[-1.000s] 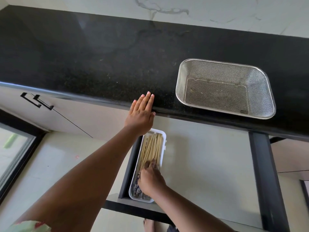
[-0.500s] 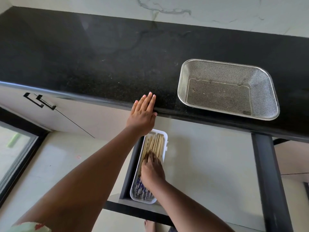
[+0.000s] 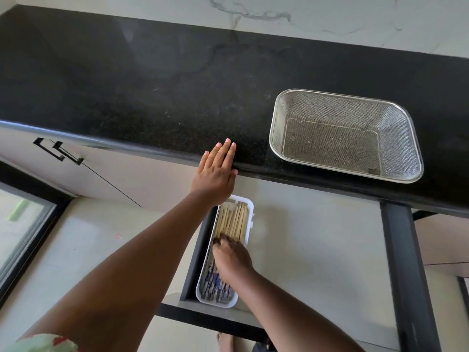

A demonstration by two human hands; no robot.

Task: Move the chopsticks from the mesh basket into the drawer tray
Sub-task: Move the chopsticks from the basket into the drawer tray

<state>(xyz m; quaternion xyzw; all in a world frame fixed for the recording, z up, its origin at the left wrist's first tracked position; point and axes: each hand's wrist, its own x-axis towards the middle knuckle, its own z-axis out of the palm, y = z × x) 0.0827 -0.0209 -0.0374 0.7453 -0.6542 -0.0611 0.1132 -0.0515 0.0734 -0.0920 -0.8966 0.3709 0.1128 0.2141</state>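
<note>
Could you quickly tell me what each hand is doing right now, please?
Left hand: open, flat on the countertop edge, holding nothing.
Right hand: fingers down on the chopsticks in the tray; grip cannot be told.

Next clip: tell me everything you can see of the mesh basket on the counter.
The mesh basket is a shallow rectangular tray of fine silvery wire mesh, apparently metal, with rounded corners, a smooth shiny rim and sloping walls down to a flat mesh floor. It sits upright on the black countertop, right of the left hand and near the front edge. No chopsticks remain inside; only a few small dark specks show on the floor. Neither hand touches it.
</note>
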